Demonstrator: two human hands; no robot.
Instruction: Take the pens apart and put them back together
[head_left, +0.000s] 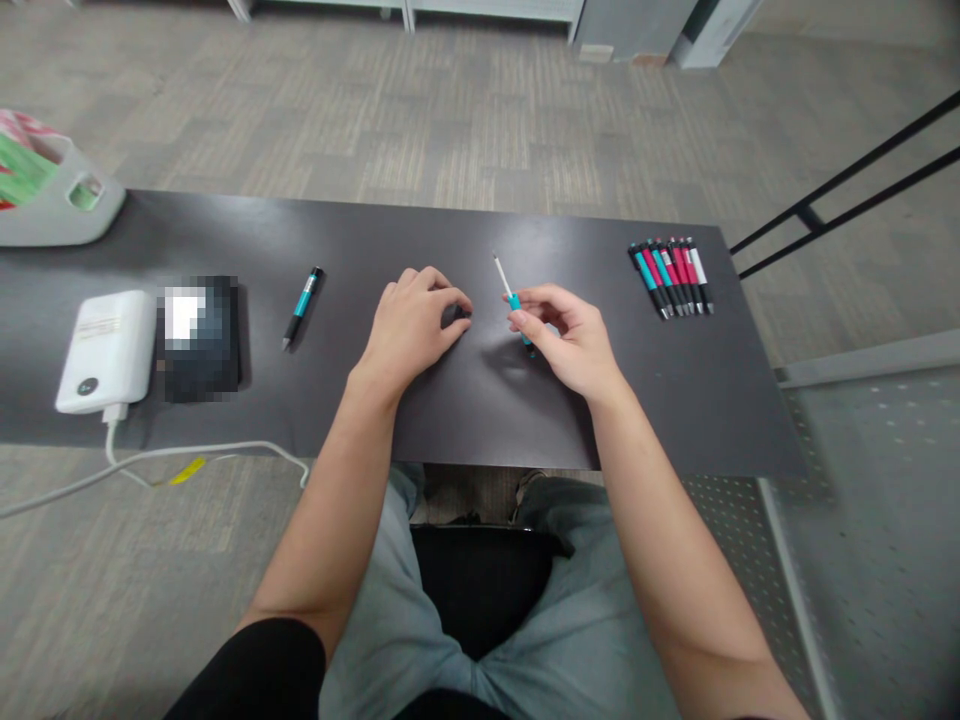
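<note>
My right hand [566,330] is closed on a teal pen barrel [514,301], pinched between thumb and fingers. From the barrel's upper end a thin white refill [502,272] sticks out, its tip pointing away from me. My left hand [412,325] rests low over the table, thumb and forefinger around a small black pen part [452,314], mostly hidden by the fingers. A gap separates the two hands. Further left lies a whole teal and black pen [304,307], set at a slant.
Several teal, red and white pens [671,278] lie side by side at the right of the dark table [450,420]. On the left are a white power bank [109,350] with a cable [225,448], a blurred-out dark object [199,340] and a white basket [97,215].
</note>
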